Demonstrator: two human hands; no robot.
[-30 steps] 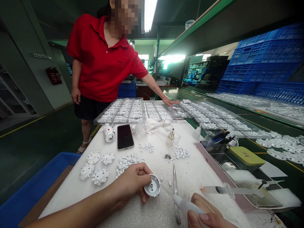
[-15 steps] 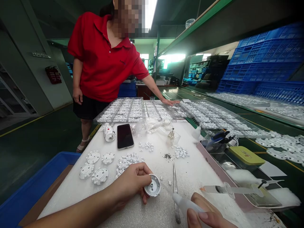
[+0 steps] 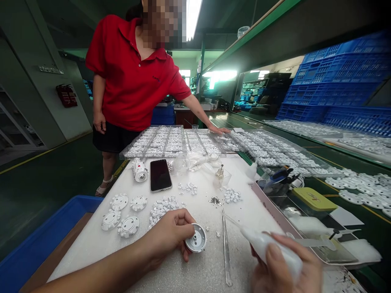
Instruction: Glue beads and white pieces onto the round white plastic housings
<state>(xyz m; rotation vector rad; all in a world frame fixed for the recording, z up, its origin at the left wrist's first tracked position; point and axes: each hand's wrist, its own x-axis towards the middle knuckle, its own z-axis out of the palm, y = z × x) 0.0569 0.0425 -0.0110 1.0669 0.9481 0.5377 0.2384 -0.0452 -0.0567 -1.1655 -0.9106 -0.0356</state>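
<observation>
My left hand (image 3: 175,232) grips a round white part (image 3: 196,238) by its left edge, the recessed face with small holes turned toward me. At the lower right, my right hand (image 3: 284,260) is wrapped round a translucent squeeze bottle (image 3: 270,244), whose thin nozzle points up and left, apart from the round part. Metal tweezers (image 3: 226,252) lie on the white board (image 3: 195,276) between my hands. Beyond my left hand is a pile of small white pieces (image 3: 161,208). Several round white parts with knobbed rims (image 3: 128,226) lie to the left.
A phone (image 3: 161,175) and a white cylindrical model (image 3: 140,170) lie farther back, before trays of white parts (image 3: 159,141). A pink-edged tool tray (image 3: 275,211) stands right. A person in red (image 3: 137,81) reaches over the trays. A blue bin (image 3: 73,207) is at left.
The squeeze bottle in my right hand has moved up and right, away from the round part. My left hand and the part it holds have hardly moved.
</observation>
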